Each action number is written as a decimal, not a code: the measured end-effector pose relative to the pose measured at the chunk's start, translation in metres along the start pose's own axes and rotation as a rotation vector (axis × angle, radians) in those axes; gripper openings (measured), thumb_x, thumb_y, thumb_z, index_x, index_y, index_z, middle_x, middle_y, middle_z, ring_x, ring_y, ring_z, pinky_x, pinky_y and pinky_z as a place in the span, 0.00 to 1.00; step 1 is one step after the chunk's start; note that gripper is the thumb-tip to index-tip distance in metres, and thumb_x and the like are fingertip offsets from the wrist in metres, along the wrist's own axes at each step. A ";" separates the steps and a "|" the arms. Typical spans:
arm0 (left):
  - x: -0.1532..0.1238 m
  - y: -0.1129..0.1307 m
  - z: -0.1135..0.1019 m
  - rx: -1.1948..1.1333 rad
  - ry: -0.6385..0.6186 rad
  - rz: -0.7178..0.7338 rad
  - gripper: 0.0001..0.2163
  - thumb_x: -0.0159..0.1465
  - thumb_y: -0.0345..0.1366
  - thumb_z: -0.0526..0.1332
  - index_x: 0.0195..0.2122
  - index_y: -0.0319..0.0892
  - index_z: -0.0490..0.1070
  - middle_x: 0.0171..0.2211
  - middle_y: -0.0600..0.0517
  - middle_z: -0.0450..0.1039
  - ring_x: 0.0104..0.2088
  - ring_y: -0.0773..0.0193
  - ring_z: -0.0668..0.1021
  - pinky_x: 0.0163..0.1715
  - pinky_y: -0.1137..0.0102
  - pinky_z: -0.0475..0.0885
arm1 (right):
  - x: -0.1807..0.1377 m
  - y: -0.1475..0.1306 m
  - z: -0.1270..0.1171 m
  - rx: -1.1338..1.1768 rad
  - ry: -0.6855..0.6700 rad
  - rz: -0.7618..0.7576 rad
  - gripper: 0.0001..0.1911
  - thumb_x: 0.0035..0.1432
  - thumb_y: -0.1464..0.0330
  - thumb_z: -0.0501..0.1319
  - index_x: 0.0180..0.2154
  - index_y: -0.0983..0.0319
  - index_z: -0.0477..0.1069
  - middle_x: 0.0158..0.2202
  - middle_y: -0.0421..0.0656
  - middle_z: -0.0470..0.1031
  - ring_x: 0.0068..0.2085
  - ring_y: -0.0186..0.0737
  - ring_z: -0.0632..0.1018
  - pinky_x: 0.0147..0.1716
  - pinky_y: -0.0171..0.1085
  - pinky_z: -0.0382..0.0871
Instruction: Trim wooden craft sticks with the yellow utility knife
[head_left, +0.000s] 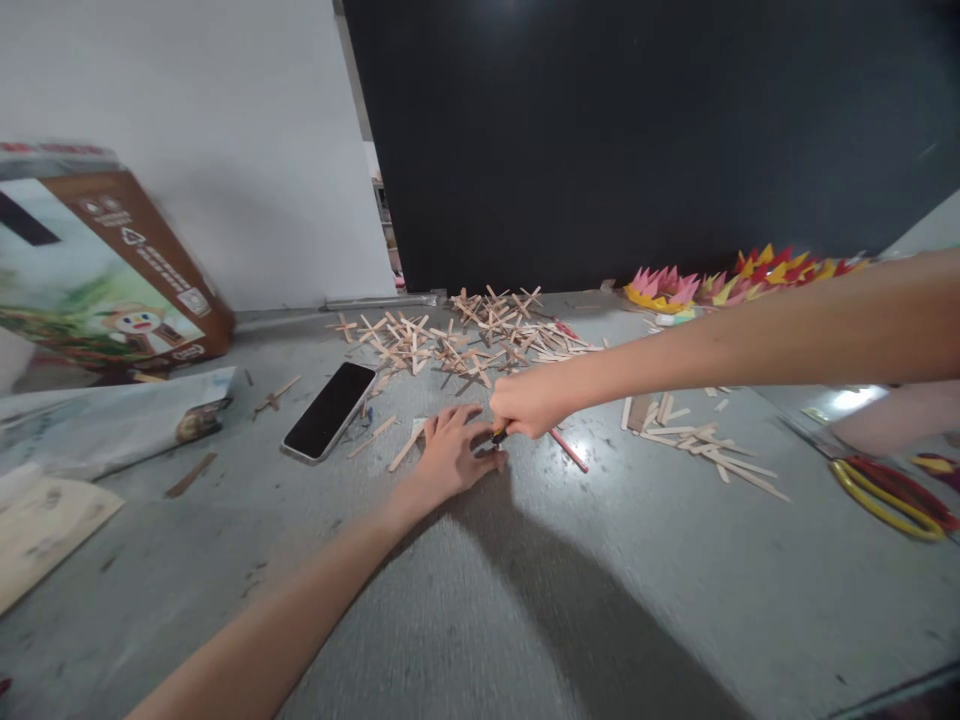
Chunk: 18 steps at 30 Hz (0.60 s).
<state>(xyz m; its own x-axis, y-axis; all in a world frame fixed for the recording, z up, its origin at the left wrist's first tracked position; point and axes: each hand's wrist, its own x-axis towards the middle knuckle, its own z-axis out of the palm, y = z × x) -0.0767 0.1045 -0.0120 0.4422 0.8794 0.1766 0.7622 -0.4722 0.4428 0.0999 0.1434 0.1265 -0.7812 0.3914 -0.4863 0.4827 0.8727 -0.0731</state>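
My right hand [529,402] is closed in a fist around a small dark tool with a hint of yellow [499,436]; most of it is hidden, so its kind does not show. The tool's end points down between the thumb and index finger of my left hand [450,452]. That hand rests low on the table with fingers spread and bent; whether something thin lies under its fingertips cannot be seen. Beside its knuckles lies a wooden craft stick [406,447]. A red pencil [570,450] lies just right of my right hand.
Behind my hands is a pile of crossed craft sticks [450,345]. Loose sticks [697,445] and yellow-and-red-handled scissors [892,495] lie right, folded paper flowers [664,288] at the back. Left are a phone [330,410], printed sheet [112,420] and box [120,270].
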 end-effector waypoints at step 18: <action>0.000 0.000 0.003 0.038 0.011 -0.015 0.17 0.61 0.49 0.72 0.50 0.57 0.81 0.65 0.49 0.71 0.64 0.43 0.68 0.59 0.47 0.61 | -0.003 0.002 -0.002 -0.082 -0.040 -0.099 0.15 0.54 0.80 0.64 0.40 0.63 0.84 0.24 0.42 0.74 0.28 0.40 0.66 0.31 0.41 0.52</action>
<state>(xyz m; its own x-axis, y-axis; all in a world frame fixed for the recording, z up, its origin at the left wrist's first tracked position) -0.0752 0.1047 -0.0144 0.4259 0.8867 0.1799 0.7860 -0.4611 0.4118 0.1022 0.1447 0.1292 -0.8062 0.2920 -0.5146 0.3690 0.9280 -0.0515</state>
